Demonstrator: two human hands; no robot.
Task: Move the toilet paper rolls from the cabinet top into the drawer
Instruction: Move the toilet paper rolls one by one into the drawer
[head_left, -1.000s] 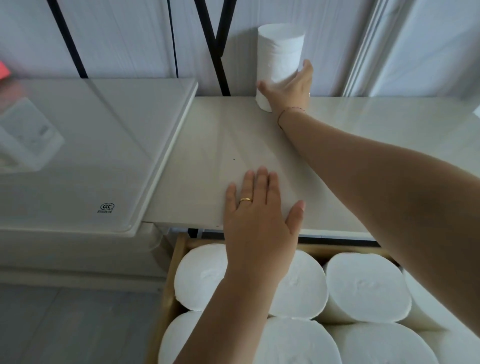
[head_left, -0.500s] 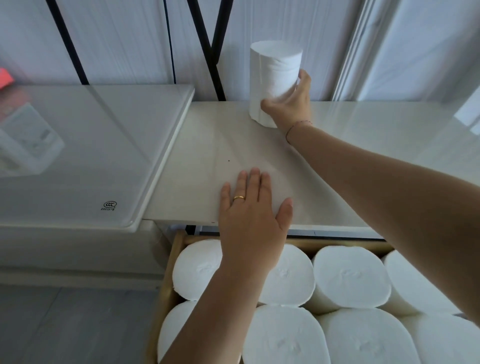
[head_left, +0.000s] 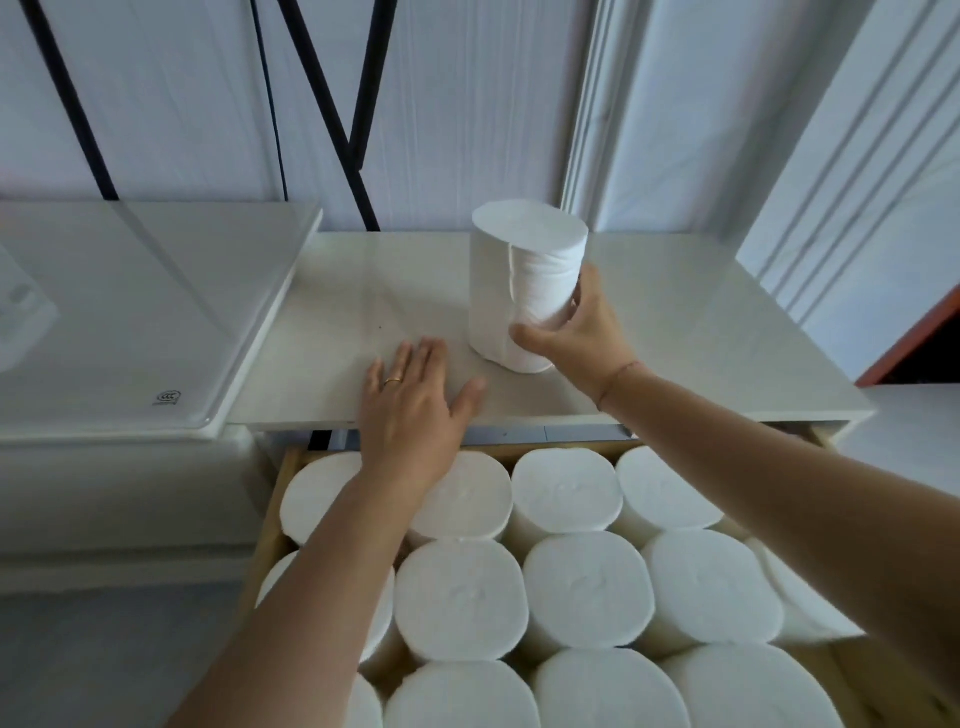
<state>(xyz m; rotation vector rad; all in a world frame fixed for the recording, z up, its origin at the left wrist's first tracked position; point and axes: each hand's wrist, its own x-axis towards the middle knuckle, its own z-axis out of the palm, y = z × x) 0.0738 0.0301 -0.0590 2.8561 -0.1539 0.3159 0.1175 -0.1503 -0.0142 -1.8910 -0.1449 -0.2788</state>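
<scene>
One white toilet paper roll (head_left: 511, 280) stands upright, slightly tilted, over the middle of the pale cabinet top (head_left: 685, 332). My right hand (head_left: 576, 338) grips its lower right side. Flat on the cabinet top near the front edge rests my left hand (head_left: 415, 410), fingers spread, a ring on one finger. Below the cabinet top the wooden drawer (head_left: 272, 530) is pulled out and packed with several upright white rolls (head_left: 582, 592).
A glossy white appliance lid (head_left: 145, 312) sits higher to the left of the cabinet top. Black metal bars (head_left: 358, 130) cross the wall behind. A white panelled wall and a red-edged opening (head_left: 914, 343) lie to the right.
My right hand has drawn the roll from the back wall toward the front of the cabinet top. My left hand stays flat in the same spot.
</scene>
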